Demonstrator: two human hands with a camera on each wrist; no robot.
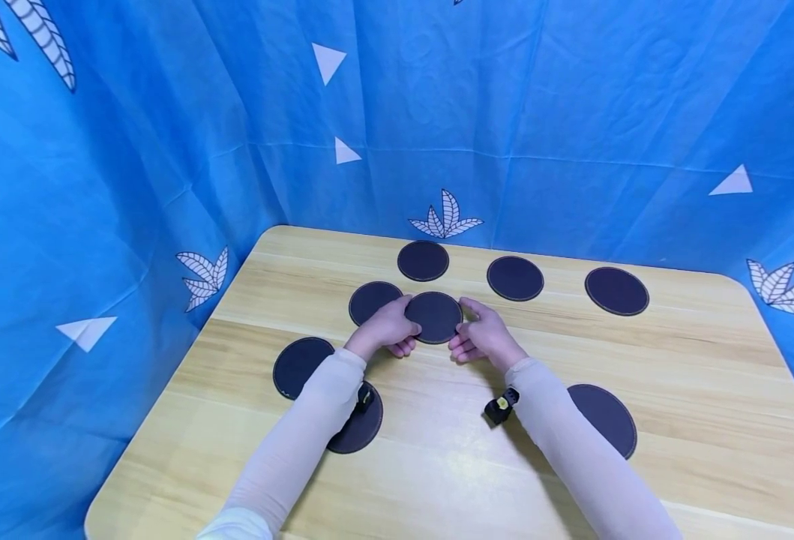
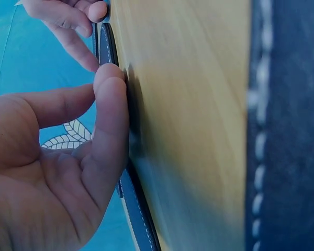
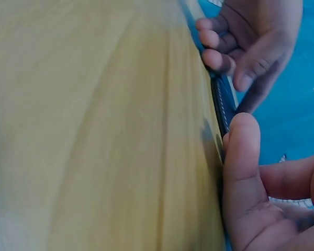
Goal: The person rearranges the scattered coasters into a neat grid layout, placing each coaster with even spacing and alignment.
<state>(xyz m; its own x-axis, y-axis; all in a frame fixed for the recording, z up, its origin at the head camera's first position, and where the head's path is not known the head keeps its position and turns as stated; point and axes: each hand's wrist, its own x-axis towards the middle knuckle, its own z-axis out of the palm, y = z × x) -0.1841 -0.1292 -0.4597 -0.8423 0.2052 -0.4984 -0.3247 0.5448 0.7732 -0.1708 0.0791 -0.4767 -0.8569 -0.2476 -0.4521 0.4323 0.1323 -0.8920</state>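
In the head view, a round black disc with a stitched rim [image 1: 433, 318] lies level between two hands. My left hand [image 1: 388, 327] holds its left edge, thumb on the near side and a finger along the far side. My right hand [image 1: 484, 335] grips the opposite edge with thumb and forefinger; its other fingers are curled beneath. Edge-on, the disc [image 2: 109, 44] shows beside the left hand [image 2: 57, 146] in the left wrist view. The right wrist view has the disc [image 3: 223, 102] between the right hand [image 3: 275, 196] and the left [image 3: 251, 47]. Its underside is hidden.
Similar discs lie around on the wooden table [image 1: 437, 465]: one directly left [image 1: 373, 302], three at the back [image 1: 423, 260] [image 1: 515, 278] [image 1: 616, 291], two partly under the left arm [image 1: 302, 366] [image 1: 359, 427], one beside the right forearm [image 1: 606, 420]. A blue curtain [image 1: 437, 97] hangs behind.
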